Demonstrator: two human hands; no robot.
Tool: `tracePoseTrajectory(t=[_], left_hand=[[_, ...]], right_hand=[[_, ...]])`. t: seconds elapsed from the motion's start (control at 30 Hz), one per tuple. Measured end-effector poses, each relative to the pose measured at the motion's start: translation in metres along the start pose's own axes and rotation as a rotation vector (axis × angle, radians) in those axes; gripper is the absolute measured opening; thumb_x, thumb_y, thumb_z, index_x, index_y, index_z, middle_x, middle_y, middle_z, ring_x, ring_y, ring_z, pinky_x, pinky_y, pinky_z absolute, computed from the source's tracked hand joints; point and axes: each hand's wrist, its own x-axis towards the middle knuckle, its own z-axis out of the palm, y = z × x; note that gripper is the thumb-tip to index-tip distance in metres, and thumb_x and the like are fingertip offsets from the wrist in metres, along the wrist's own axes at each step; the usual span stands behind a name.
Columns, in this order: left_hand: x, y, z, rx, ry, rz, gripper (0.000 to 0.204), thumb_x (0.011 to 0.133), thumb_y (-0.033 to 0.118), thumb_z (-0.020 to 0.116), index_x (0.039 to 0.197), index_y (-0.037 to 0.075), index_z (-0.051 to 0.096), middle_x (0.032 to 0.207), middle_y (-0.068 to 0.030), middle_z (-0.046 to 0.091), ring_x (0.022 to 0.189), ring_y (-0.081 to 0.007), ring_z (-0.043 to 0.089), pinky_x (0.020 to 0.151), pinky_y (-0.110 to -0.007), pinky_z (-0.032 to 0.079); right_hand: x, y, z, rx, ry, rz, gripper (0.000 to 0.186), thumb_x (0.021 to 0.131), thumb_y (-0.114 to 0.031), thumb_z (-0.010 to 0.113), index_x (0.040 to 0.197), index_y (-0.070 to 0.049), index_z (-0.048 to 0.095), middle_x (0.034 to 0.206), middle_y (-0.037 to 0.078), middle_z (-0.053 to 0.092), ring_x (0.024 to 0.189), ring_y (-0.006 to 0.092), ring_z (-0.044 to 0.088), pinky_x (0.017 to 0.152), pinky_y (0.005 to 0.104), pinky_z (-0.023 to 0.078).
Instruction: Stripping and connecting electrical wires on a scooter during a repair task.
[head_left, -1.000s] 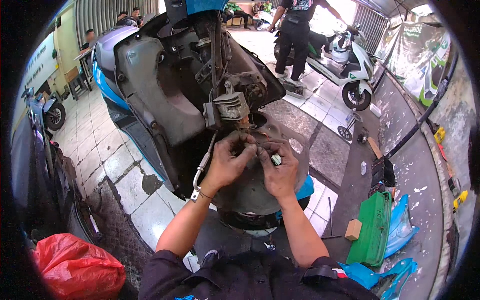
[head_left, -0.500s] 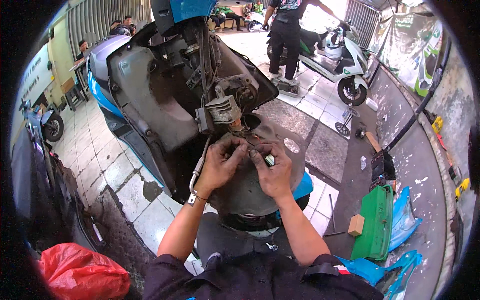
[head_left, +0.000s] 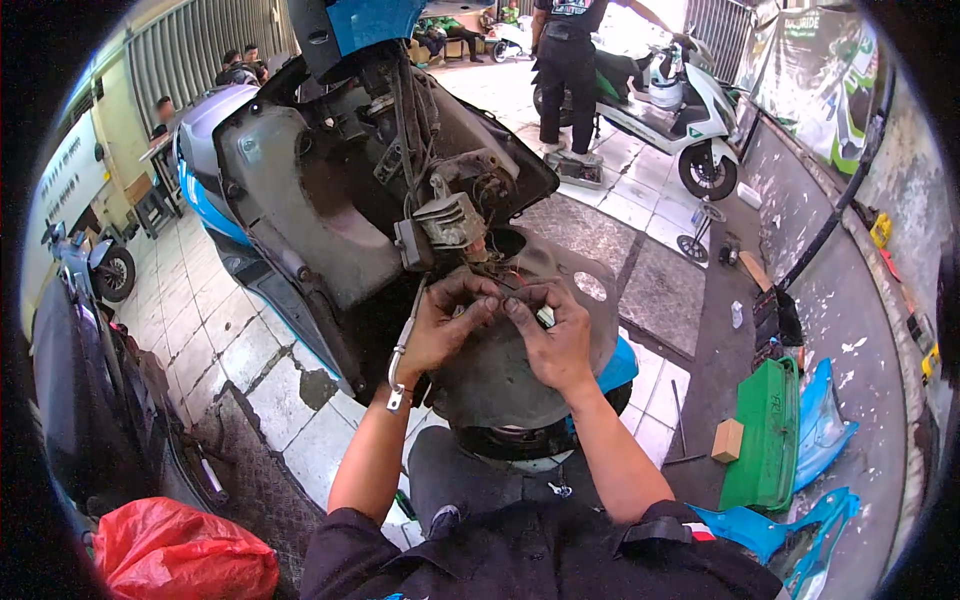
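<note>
My left hand and my right hand meet fingertip to fingertip over the dark front fender of a partly stripped scooter. Thin wires run into both pinches, one showing orange-red. A small whitish connector peeks out between the right thumb and fingers. What exactly lies under the left fingertips is too small to make out beyond the wires. Just above the hands sits a finned metal box on the scooter's front. A bent metal tube passes beside my left wrist.
The scooter's grey inner body fills the upper left. At right lie a green case, a small cardboard box and blue panels. A red plastic bag lies lower left. A person stands by a white scooter.
The whole view has shifted slightly, with the scene sliding a little to the right. My hands stay together at the wires, with only slight finger movement.
</note>
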Motion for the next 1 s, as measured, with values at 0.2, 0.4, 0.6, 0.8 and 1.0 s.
tracePoseTrajectory(t=[0.2,0.4,0.6,0.8,1.0], left_hand=[[-0.002,0.002,0.001,-0.050,-0.017,0.026,0.013,0.096,0.013,0.067,0.103,0.003,0.063,0.090,-0.0008,0.064,0.079,-0.0086,0.059,0.072,-0.025,0.049],[-0.002,0.007,0.009,0.006,0.071,0.024,0.010,0.098,0.012,0.064,0.102,0.003,0.062,0.088,-0.0004,0.064,0.081,-0.0100,0.060,0.076,-0.027,0.049],[-0.002,0.003,0.009,-0.225,0.105,0.010,0.023,0.095,0.009,0.066,0.116,0.004,0.056,0.097,-0.0018,0.063,0.089,-0.0109,0.061,0.081,-0.029,0.051],[-0.004,-0.003,0.011,0.051,0.175,0.143,0.031,0.088,0.005,0.074,0.110,0.004,0.051,0.095,-0.0025,0.062,0.090,-0.0095,0.060,0.080,-0.027,0.049],[-0.002,-0.008,0.013,0.048,0.161,0.116,0.030,0.090,0.006,0.073,0.109,0.004,0.051,0.098,-0.0030,0.062,0.093,-0.0095,0.060,0.085,-0.027,0.049]], right_hand=[[-0.002,0.002,0.001,-0.014,-0.015,-0.005,0.021,0.087,-0.017,0.073,0.092,0.003,0.069,0.100,0.016,0.066,0.094,0.0295,0.066,0.085,0.0364,0.049],[-0.001,-0.001,0.000,0.017,-0.014,0.014,0.022,0.088,-0.019,0.072,0.093,0.003,0.069,0.101,0.015,0.067,0.095,0.0274,0.066,0.086,0.0355,0.049],[0.000,0.002,0.000,0.006,-0.005,0.002,0.024,0.089,-0.021,0.072,0.096,0.002,0.070,0.103,0.015,0.068,0.097,0.0264,0.066,0.087,0.0347,0.048],[0.000,-0.005,0.000,-0.008,-0.001,0.008,0.024,0.089,-0.021,0.072,0.097,0.002,0.071,0.103,0.015,0.068,0.097,0.0265,0.066,0.087,0.0341,0.049],[-0.002,0.006,0.000,-0.065,0.048,-0.055,0.023,0.086,-0.017,0.075,0.098,0.001,0.071,0.104,0.014,0.067,0.097,0.0273,0.065,0.086,0.0345,0.050]])
